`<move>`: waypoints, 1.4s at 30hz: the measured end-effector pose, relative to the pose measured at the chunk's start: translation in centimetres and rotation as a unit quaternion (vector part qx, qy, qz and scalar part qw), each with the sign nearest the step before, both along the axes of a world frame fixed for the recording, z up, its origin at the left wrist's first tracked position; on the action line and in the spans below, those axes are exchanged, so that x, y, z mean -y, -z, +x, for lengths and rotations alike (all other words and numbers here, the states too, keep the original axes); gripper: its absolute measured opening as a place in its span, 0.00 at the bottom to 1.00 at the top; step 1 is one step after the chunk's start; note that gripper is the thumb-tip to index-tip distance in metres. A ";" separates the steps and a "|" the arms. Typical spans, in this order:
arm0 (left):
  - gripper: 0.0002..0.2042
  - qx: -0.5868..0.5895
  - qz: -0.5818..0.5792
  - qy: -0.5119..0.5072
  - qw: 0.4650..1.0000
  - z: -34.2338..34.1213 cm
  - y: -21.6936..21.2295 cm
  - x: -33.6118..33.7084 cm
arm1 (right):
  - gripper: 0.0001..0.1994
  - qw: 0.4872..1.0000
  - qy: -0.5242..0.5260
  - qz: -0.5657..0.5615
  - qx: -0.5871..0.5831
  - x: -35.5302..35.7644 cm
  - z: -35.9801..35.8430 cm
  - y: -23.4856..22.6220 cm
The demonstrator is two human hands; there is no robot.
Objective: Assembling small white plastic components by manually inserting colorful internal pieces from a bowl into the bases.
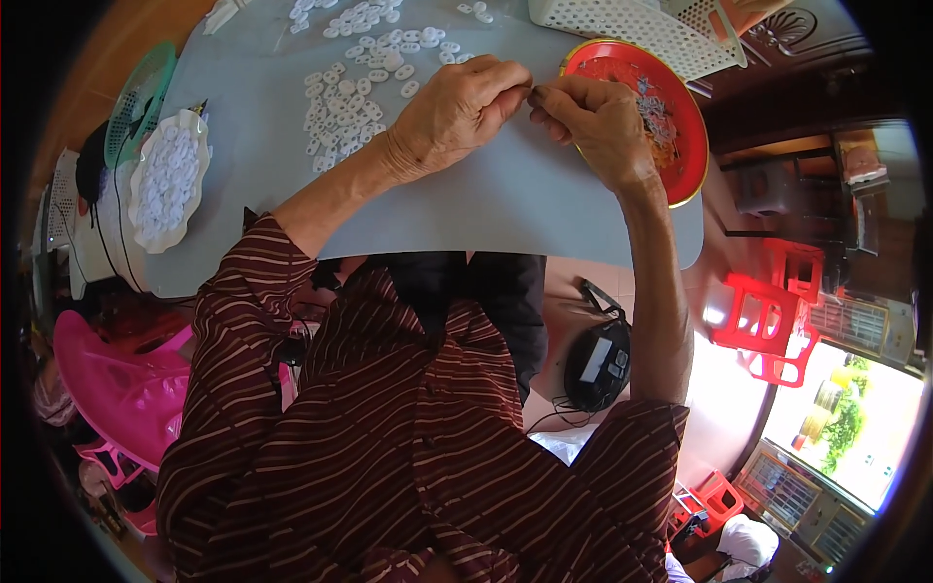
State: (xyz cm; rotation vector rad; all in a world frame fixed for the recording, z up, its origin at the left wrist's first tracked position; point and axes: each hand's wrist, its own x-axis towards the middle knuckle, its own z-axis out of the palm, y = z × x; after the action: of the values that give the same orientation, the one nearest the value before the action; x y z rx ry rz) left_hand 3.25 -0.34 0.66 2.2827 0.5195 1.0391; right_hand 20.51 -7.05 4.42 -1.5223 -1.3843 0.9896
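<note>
My left hand and my right hand meet over the grey table, fingertips nearly touching. Each is closed in a pinch. Whatever lies between the fingertips is too small and covered to make out. Just left of my left hand, many small white oval plastic pieces with holes are spread in a loose cluster. Partly behind my right hand stands a round red tray with a yellow rim. Small grey and orange bits lie in it.
A white scalloped dish full of white pieces and a green mesh basket sit at the left edge. A white perforated basket is at the far right. Beside the table are a pink chair and red stools.
</note>
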 end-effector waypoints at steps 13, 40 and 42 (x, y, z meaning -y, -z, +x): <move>0.11 0.051 -0.338 0.102 0.934 -0.5 -0.2 -0.2 | 0.05 0.988 0.009 0.124 0.091 0.8 -0.7 0.6; 0.07 -0.071 -0.129 0.065 0.987 -0.9 -3.8 1.0 | 0.09 0.978 0.060 0.155 -0.127 2.8 -1.9 2.0; 0.06 -0.076 -0.121 0.065 0.988 -0.9 -4.0 1.2 | 0.09 0.975 0.058 0.158 -0.146 2.8 -1.8 2.3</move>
State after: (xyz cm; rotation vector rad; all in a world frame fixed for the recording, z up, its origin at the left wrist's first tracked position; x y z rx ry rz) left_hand 2.36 -1.57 4.61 2.1552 0.5203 0.7020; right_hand 18.71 -9.80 2.09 -1.1561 -1.1663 0.8360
